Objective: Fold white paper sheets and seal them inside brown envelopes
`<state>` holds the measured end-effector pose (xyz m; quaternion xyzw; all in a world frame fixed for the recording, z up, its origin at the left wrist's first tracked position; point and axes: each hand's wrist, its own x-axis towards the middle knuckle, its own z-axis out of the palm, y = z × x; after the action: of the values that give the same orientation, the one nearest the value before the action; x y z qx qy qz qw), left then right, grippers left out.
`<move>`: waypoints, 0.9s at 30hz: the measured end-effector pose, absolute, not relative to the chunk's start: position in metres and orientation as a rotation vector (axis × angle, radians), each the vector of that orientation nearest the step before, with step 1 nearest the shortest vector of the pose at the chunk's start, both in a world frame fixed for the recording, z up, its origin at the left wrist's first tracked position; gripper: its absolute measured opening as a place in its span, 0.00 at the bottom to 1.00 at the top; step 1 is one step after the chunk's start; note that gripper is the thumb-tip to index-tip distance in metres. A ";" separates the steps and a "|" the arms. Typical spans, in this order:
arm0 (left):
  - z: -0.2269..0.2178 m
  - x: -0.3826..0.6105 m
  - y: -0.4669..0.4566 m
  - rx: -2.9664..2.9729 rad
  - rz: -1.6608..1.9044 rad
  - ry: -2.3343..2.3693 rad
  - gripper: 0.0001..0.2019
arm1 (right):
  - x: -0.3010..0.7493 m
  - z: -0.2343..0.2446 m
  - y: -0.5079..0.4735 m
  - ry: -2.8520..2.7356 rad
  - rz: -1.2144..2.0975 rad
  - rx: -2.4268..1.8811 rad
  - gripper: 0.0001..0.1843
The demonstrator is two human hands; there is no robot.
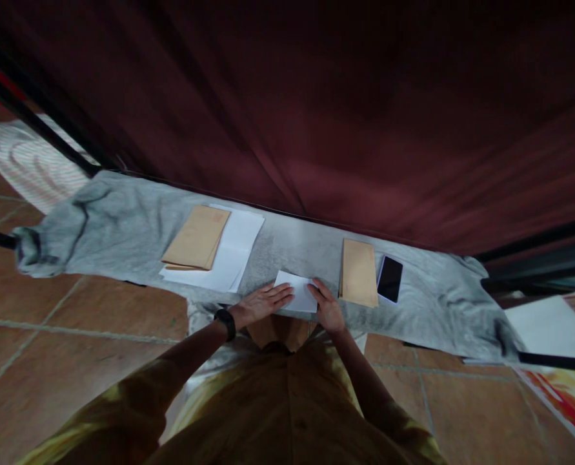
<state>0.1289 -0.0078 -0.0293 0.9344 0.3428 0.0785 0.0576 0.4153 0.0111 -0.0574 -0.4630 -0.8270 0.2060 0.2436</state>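
A folded sheet of white paper [299, 294] lies at the front of the narrow grey-clothed surface, right before me. Across its left part my left hand [264, 302] lies flat, fingers stretched out and together. My right hand [328, 306] rests at the paper's right edge, with its fingers extended over that side. Brown envelopes [201, 236] lie on top of larger white sheets [236, 252] to the left. More brown envelopes [359, 271] lie to the right of my right hand.
A phone [390, 279] with a dark screen lies beside the right-hand envelopes. Grey cloth [297, 240] covers the long narrow surface. A dark red curtain [287, 129] hangs along its far side, and black bars [35, 123] stand at the left. Tiled floor [108, 361] shows below.
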 end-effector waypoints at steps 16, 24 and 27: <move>-0.031 0.114 -0.017 2.765 0.328 1.255 0.32 | 0.415 -0.049 0.012 -2.324 0.479 -1.208 0.39; -0.042 0.135 -0.013 2.814 0.373 1.452 0.35 | 0.417 -0.050 0.012 -2.409 0.410 -1.142 0.40; -0.041 0.144 -0.008 2.824 0.348 1.422 0.32 | 0.420 -0.051 0.015 -2.407 0.399 -1.170 0.38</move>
<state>0.1439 -0.0078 -0.0414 0.8876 0.4469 0.1095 -0.0197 0.4204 0.0151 -0.0512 -0.4221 -0.8685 0.1440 0.2163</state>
